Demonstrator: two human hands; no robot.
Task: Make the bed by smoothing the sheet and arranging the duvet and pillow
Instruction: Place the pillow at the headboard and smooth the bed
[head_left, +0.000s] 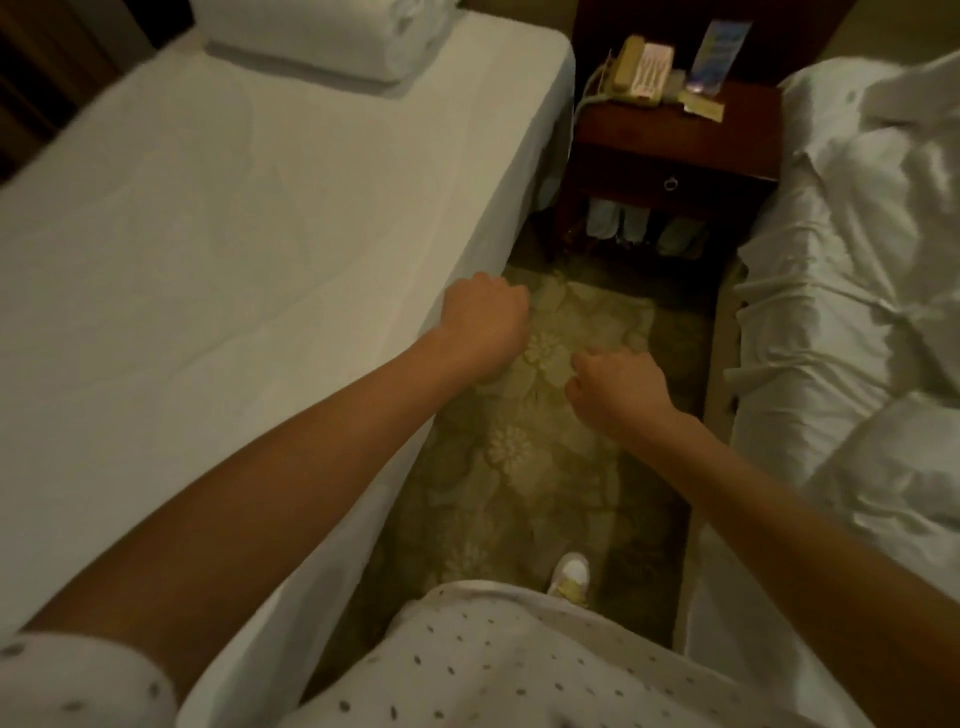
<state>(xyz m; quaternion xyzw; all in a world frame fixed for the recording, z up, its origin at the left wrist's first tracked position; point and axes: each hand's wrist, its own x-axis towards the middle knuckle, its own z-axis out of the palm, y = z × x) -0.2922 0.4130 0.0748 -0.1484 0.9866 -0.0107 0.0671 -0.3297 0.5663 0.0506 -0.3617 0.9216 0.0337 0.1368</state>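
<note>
Where the smooth white sheet (208, 234) drops off the bed at 9 o'clock, the left hand (483, 322) grips its edge. The right hand (618, 389) is an empty fist over flowery carpet (519, 478). A puffy folded duvet (322, 36) sits at 11 o'clock.

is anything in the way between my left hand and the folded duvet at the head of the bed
Nothing visible. Only bare sheet lies between the left hand, at the bed's side edge, and the folded duvet at the far end.
</note>
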